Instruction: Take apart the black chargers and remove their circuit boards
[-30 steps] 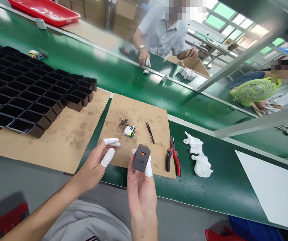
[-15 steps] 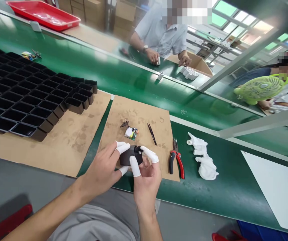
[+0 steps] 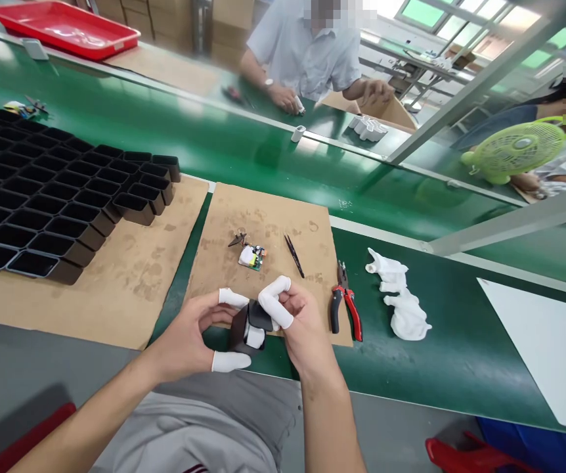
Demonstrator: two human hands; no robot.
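Both my hands grip a small dark grey charger housing (image 3: 244, 326) over the near edge of a cardboard mat (image 3: 263, 223). My left hand (image 3: 189, 341) pinches it from the left with white finger cots on thumb and forefinger. My right hand (image 3: 297, 322) closes on its right side, also wearing cots. A small circuit board (image 3: 251, 256) with a white part lies on the mat just beyond, with a tiny dark metal piece (image 3: 238, 240) beside it.
Black tweezers (image 3: 293, 255) and red-handled pliers (image 3: 345, 303) lie to the right, then a pile of white finger cots (image 3: 398, 302). A black compartment tray (image 3: 51, 197) fills the left. A red tray (image 3: 61, 29), a green fan (image 3: 514, 148) and other people sit across the green conveyor (image 3: 204, 138).
The housing lay on my right palm alone a second ago. My left hand came in and took hold of it, and both hands have turned it and moved it slightly lower.
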